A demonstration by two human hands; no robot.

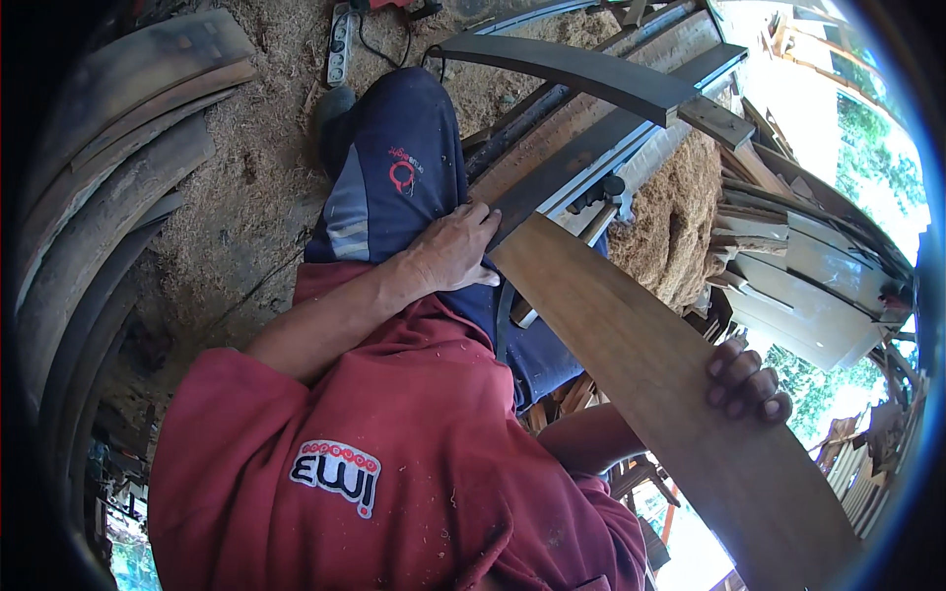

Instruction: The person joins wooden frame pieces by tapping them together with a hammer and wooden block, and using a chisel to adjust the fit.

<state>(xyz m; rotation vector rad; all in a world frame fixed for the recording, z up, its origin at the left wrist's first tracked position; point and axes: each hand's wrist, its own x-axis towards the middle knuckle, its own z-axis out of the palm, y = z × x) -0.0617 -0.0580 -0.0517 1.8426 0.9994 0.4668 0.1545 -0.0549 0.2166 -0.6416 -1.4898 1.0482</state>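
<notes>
A long curved wooden board [631, 345] slants from the middle of the view down to the lower right. My right hand [744, 382] grips it from beneath, fingertips curled over its outer edge; the palm is hidden behind the wood. Near the board's upper end, my left hand [456, 246] has its bent fingers closed over the near end of a dark flat bar [567, 172], with the thumb below. This bar runs away to the upper right beside a pale metal rail [645, 143]. Another curved board [581, 69], dark on top, lies across the far part of the bar.
Several curved planks [128, 197] are stacked at the left. A power strip [339, 47] lies on shavings at the top. A black knob [613, 187] sticks out beside the rail, next to a sawdust heap [675, 217]. Wood offcuts and pale panels [818, 286] crowd the right side.
</notes>
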